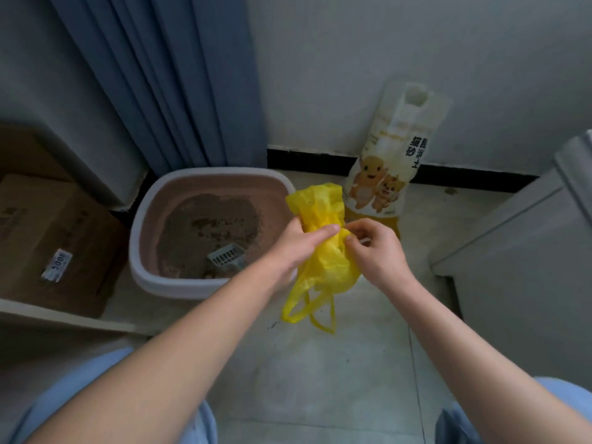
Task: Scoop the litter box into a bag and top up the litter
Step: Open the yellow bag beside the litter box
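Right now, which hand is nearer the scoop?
Left. The left hand holds the bag just right of the scoop, over the litter box's right rim. The right hand pinches the bag from its far side, farther right of the scoop.

A: What's the person wearing?
B: Wearing light blue trousers, looking like denim. Left leg (80,395) is showing at 7 o'clock, right leg (560,411) at 5 o'clock, with a darker fold running along its inner edge.
A: Arms?
B: Left forearm (192,331) and right forearm (464,341) are showing bare right to the frame edge. Left hand (301,241) and right hand (374,251) are going bare too.
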`<state>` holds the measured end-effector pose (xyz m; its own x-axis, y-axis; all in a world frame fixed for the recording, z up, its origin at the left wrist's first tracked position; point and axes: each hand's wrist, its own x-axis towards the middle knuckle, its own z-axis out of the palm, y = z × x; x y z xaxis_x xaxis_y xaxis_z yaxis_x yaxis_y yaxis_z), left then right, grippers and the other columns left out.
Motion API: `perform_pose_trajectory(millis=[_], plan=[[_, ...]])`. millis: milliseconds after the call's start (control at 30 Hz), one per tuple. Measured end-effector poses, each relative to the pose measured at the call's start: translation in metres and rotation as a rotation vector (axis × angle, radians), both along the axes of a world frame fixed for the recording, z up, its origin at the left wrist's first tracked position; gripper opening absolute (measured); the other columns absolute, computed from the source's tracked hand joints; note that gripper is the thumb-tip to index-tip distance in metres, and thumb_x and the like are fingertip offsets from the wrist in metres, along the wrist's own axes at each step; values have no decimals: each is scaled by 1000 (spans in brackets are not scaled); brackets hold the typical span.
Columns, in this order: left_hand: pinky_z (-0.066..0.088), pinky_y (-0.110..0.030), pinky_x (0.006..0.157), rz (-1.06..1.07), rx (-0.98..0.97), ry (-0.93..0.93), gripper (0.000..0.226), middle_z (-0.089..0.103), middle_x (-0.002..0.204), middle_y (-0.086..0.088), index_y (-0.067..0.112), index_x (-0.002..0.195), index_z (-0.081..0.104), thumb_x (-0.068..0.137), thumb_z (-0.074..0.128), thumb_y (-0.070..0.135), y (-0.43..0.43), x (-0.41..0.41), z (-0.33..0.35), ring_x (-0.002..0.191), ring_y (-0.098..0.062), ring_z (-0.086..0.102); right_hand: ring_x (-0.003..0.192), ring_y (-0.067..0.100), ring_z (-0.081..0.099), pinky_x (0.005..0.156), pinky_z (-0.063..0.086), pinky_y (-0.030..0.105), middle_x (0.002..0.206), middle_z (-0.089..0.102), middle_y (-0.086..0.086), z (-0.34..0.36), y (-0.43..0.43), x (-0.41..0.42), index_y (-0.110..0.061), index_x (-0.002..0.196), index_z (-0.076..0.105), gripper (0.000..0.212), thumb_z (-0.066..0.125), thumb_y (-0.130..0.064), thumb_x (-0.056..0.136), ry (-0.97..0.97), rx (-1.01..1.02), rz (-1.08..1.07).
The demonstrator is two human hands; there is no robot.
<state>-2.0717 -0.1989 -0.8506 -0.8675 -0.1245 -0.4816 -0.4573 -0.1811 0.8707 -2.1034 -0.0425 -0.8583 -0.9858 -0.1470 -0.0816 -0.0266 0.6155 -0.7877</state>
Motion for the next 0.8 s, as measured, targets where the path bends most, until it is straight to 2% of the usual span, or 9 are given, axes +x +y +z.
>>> perform_pose_trajectory(millis=[100, 200, 300, 367, 433, 533, 667, 733, 800], plan=[[57, -31, 83, 17, 12, -23, 63, 68, 120, -4, 15, 135, 49, 81, 78, 30, 11, 0, -8, 102, -17, 69, 76, 12, 64, 67, 50, 25, 81, 69, -6, -2, 19, -3, -21, 89, 73, 11, 66, -13, 86, -75, -90, -124], [46, -34, 94, 55, -185, -81, 65, 59, 123, -1, 23, 144, 37, 85, 64, 34, 16, 9, -9, 109, -17, 58, 80, 15, 68, 73, 57, 32, 86, 74, -1, -5, 35, -4, -21, 90, 74, 10, 67, -15, 89, -243, -232, -271], [46, -28, 82, -21, -228, 21, 74, 56, 118, -2, 28, 146, 33, 76, 59, 31, 19, 20, -9, 104, -10, 55, 83, 21, 70, 76, 59, 37, 92, 74, 7, -10, 40, -9, -18, 92, 74, 7, 67, -15, 92, -358, -360, -368], [50, -29, 89, -136, -317, 107, 79, 49, 134, 1, 34, 142, 36, 67, 60, 33, 16, 22, -14, 117, -7, 51, 84, 26, 71, 77, 60, 40, 95, 75, 12, -11, 36, -13, -14, 97, 73, 7, 67, -14, 93, -429, -440, -406], [51, -34, 96, -224, -420, 194, 80, 48, 137, 3, 38, 139, 38, 64, 67, 34, 11, 20, -21, 119, -10, 54, 82, 26, 71, 77, 60, 40, 96, 75, 14, -12, 30, -16, -9, 101, 72, 10, 66, -11, 94, -488, -528, -409], [48, -27, 91, -166, -548, 237, 69, 59, 122, 6, 31, 134, 48, 70, 72, 20, 8, 19, -21, 107, -11, 59, 91, 25, 74, 80, 61, 41, 106, 75, 13, -7, 16, -16, -8, 115, 67, 22, 63, -20, 98, -577, -638, -320], [48, -26, 73, -56, -604, 198, 37, 68, 90, 12, 32, 105, 62, 76, 72, 11, -5, 12, -19, 87, -13, 65, 101, 20, 73, 79, 60, 36, 115, 73, 5, 8, -3, -7, -19, 127, 57, 53, 68, -50, 85, -588, -648, -35], [49, -27, 67, -82, -584, 184, 24, 69, 80, 9, 27, 93, 65, 77, 72, 11, -12, 8, -17, 77, -13, 65, 102, 16, 72, 78, 61, 34, 115, 71, 3, 12, -11, -2, -21, 128, 54, 56, 76, -42, 81, -532, -537, 86], [47, -22, 59, -92, -527, 171, 25, 66, 72, 8, 21, 94, 67, 76, 70, 5, -16, 7, -13, 63, -5, 60, 92, 16, 73, 75, 62, 35, 106, 73, 4, 12, -16, -1, -19, 117, 60, 35, 77, -23, 87, -446, -378, 83]])
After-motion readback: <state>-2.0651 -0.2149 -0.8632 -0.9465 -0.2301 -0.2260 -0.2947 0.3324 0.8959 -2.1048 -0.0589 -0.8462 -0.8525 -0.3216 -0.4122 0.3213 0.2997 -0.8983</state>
